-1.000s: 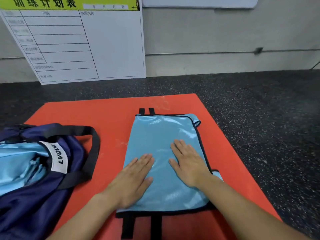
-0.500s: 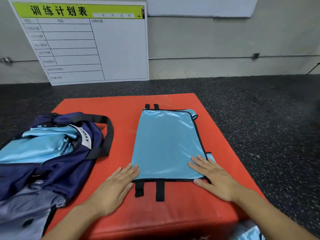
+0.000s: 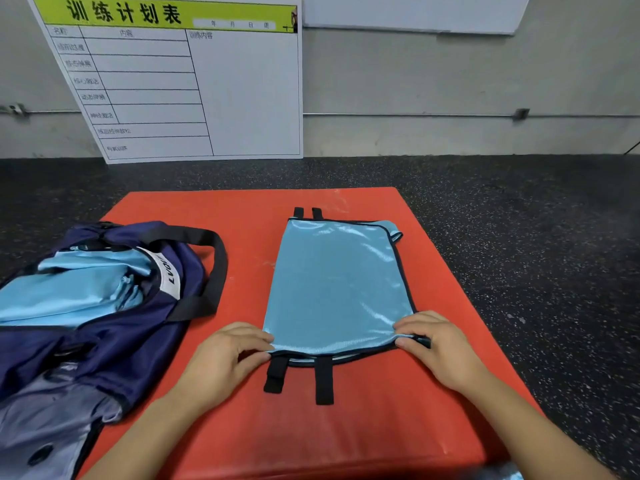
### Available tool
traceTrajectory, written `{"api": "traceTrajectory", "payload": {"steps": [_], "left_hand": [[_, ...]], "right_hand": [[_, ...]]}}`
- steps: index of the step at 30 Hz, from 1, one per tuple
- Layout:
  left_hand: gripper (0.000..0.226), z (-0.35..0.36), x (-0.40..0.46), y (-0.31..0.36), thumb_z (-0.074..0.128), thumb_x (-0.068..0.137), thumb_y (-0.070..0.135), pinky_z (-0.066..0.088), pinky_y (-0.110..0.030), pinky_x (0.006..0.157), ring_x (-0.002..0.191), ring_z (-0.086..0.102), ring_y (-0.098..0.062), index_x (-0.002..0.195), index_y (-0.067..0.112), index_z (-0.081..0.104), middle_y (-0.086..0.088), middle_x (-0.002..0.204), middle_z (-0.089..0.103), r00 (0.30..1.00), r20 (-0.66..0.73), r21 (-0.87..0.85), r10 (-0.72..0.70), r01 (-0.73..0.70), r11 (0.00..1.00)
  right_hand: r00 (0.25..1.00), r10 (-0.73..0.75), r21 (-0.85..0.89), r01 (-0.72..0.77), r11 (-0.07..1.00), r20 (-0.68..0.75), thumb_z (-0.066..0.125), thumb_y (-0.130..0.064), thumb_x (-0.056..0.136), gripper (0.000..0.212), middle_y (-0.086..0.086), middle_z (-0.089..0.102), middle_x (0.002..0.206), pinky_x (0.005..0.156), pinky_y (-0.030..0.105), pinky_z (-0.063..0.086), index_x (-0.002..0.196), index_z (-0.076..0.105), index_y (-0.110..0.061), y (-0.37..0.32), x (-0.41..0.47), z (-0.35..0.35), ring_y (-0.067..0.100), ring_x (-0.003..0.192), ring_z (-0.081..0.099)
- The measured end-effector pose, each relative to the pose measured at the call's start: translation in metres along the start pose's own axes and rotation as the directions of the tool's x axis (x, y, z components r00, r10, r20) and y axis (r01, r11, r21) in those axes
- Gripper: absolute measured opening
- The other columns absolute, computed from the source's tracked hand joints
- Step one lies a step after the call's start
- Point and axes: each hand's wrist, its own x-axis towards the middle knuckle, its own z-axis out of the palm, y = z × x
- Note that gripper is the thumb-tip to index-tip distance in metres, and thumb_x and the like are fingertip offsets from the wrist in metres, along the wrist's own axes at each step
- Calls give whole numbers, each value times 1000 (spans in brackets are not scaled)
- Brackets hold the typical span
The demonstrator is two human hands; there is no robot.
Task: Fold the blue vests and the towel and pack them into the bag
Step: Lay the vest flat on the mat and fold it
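Two hands, left hand and right hand, fingers pinched on near corners of blue vest, flat on red mat beside bag. Risk: slippery fabric sliding, fold skewing, straps trailing out.

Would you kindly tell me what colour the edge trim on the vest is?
Black, bordering the light blue vest; the head view, the only one, shows it.

This looks like a gym or training room; a red padded mat lies on speckled black rubber flooring. Behind the mat, a whiteboard with a printed Chinese table leans against the grey wall.
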Motion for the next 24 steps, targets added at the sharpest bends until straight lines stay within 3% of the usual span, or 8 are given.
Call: {"api": "traceTrajectory", "payload": {"steps": [6, 9, 12, 15, 17, 20, 22, 24], "left_hand": [[3, -15, 3, 7, 78, 89, 33, 44, -17, 100, 113, 61, 2, 90, 35, 79, 27, 107, 71, 986, 156, -143, -56, 79, 987], [11, -28, -5, 18, 77, 90, 25, 47, -24, 97, 107, 65, -4, 89, 36, 78, 20, 103, 72, 948, 301, -179, -100, 159, 971], [8, -49, -12, 33, 73, 93, 29, 52, -28, 88, 91, 68, -3, 88, 32, 78, 12, 93, 74, 862, 490, -230, -132, 274, 934], [12, -59, -14, 42, 68, 98, 26, 51, -29, 86, 85, 65, -6, 92, 22, 77, 5, 90, 76, 793, 604, -332, -84, 347, 877], [18, -58, -13, 42, 66, 99, 30, 46, -28, 75, 76, 56, -10, 94, 14, 73, 3, 83, 71, 821, 566, -429, -79, 375, 822], [15, -50, -2, 38, 66, 97, 25, 29, -20, 54, 59, 34, -11, 97, 10, 68, 3, 61, 47, 877, 405, -529, -258, 455, 716], [5, -38, 9, 33, 64, 99, 10, 30, -19, 52, 56, 34, -10, 99, 12, 68, 4, 57, 43, 856, 317, -565, -408, 516, 644], [8, -25, 18, 27, 63, 98, 8, 34, -23, 52, 56, 38, -11, 100, 14, 68, 1, 57, 46, 812, 270, -556, -517, 570, 605]], "right_hand": [[989, -68, -34, 73, 997, 131, 52, -57, 98, 33, -26, 64, 112, 99, 26, 43, 104, 72, -32, -4, 2, -6, 4, 110, 57], [955, -54, 39, 44, 998, 291, 61, -42, 100, 12, -18, 66, 105, 98, 31, 45, 97, 69, -34, -15, -5, -19, 9, 106, 60], [865, 37, 140, -123, 982, 500, 65, -34, 100, 11, -7, 68, 87, 79, 34, 51, 91, 71, -30, -27, -15, -35, 7, 83, 62], [742, 79, 260, -330, 907, 666, 65, -26, 101, 14, -8, 60, 72, 60, 26, 41, 93, 72, -18, -35, -20, -45, 8, 67, 51], [748, 51, 344, -363, 866, 662, 63, -24, 102, 14, -7, 61, 75, 62, 24, 37, 95, 71, -14, -35, -18, -47, 9, 70, 48], [852, 117, 472, -391, 790, 510, 72, -38, 95, 23, 0, 55, 77, 63, 31, 26, 102, 73, -16, -29, -7, -42, 17, 74, 38], [890, 241, 513, -424, 746, 387, 78, -50, 84, 36, 7, 56, 80, 68, 33, 28, 108, 74, -23, -28, 4, -38, 19, 79, 40], [885, 329, 534, -461, 709, 328, 79, -44, 86, 24, 9, 57, 79, 71, 33, 32, 105, 76, -29, -31, 16, -31, 19, 78, 44]]}}
